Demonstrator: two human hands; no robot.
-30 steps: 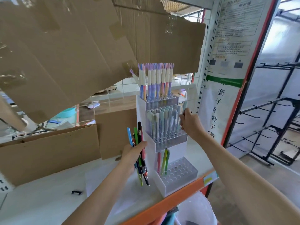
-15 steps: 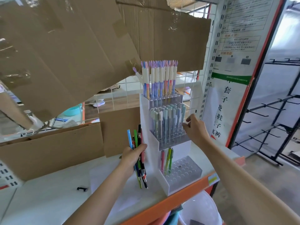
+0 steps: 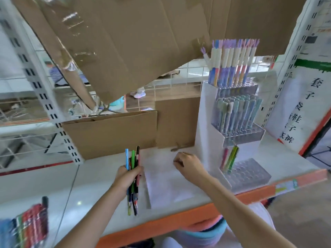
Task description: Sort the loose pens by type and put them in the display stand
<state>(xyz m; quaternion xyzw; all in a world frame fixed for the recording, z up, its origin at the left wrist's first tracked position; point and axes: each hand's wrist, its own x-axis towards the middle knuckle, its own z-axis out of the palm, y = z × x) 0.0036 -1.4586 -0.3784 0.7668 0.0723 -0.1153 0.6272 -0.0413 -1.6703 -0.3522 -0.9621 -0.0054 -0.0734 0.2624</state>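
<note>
Multicoloured pens (image 3: 132, 178) upright, left hand (image 3: 125, 179) gripping

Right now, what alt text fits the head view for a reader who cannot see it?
A left hand grips a bundle of mixed pens above a white shelf, while the empty right hand hovers with curled fingers beside a tiered display stand, its top two tiers filled with pastel pens.

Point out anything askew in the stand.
One top-tier pen leans out left while its neighbours stand upright. The bottom tier holds only a few pens, also tilted.
</note>
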